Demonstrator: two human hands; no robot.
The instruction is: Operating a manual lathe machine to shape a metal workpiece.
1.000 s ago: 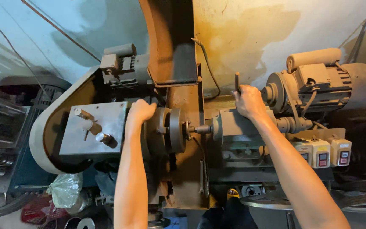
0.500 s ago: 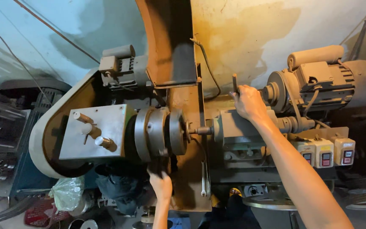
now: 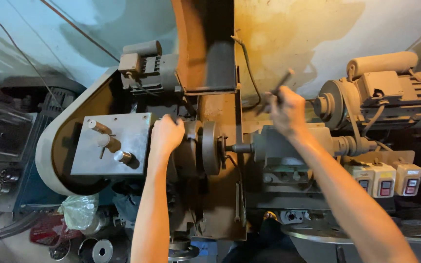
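Note:
I look down at an old lathe. My left hand (image 3: 166, 135) rests closed on the round chuck (image 3: 205, 148) beside the grey headstock plate (image 3: 110, 143). My right hand (image 3: 286, 111) is shut on a thin dark lever (image 3: 277, 88) above the tailstock block (image 3: 288, 151). A short spindle tip (image 3: 239, 147) reaches from the tailstock toward the chuck. The lever looks blurred.
An electric motor (image 3: 391, 92) sits at the right, with three switch boxes (image 3: 385, 178) below it. A smaller motor (image 3: 144, 65) and a brown belt guard (image 3: 203, 44) stand behind the chuck. A plastic bag (image 3: 79, 212) and metal parts lie at the lower left.
My left hand dropped below the chuck half a second ago and has come back up onto it. My right hand has swung the lever, tilting it to the right.

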